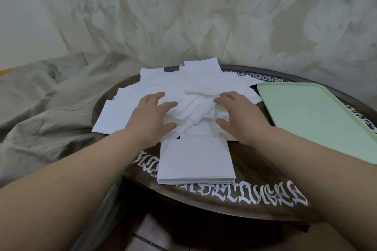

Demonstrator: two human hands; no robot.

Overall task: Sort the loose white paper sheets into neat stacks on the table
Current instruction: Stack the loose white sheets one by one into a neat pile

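My left hand (150,115) and right hand (237,115) spread flat on the loose sheets (183,87), fingers relaxed, gripping nothing, neat stack (195,160) nearest me, green tray (318,116) at right, round table (255,171) beneath.

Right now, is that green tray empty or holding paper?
Empty: the tray shows only bare green; the sheets lie beside it.

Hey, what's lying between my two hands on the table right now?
In the head view, crumpled, overlapping loose white paper sheets fill the gap between the left hand and right hand. No bare table shows there.
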